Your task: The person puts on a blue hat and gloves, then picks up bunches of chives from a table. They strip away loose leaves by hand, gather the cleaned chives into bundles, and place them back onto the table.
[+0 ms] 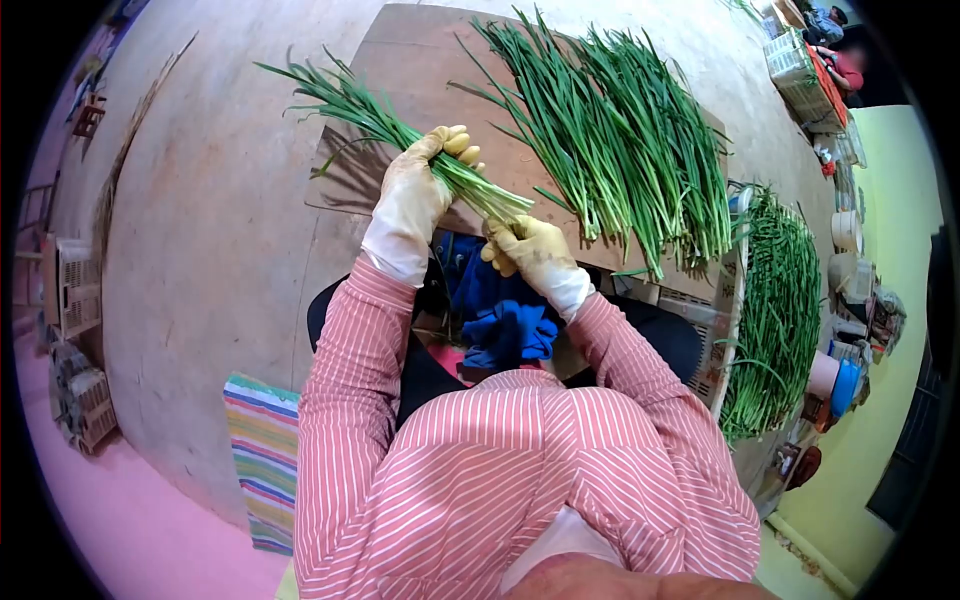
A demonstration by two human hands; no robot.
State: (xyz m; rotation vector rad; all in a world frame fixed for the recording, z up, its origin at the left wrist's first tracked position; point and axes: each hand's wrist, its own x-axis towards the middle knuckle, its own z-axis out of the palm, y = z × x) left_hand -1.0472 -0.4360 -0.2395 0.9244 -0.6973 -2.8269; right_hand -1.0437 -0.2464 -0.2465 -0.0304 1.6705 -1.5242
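My left hand (412, 195), in a yellow-and-white glove, is wrapped round a bunch of garlic chives (362, 118). The green leaves fan out to the upper left, and the pale stem ends point down to the right. At those ends is my gloved right hand (538, 256), its fingers curled together close to the stems; whatever is pinched in them is hidden. A large pile of garlic chives (620, 140) lies on the brown board (415, 60) beyond my hands, pale ends toward me.
To my right stands a crate (728, 345) heaped with more greens (775, 320). Blue cloth (510, 330) lies between my knees. A striped mat (262, 460) is at lower left. Baskets (800, 75) and people (848, 72) are at the far right, with tubs (847, 230) along the wall.
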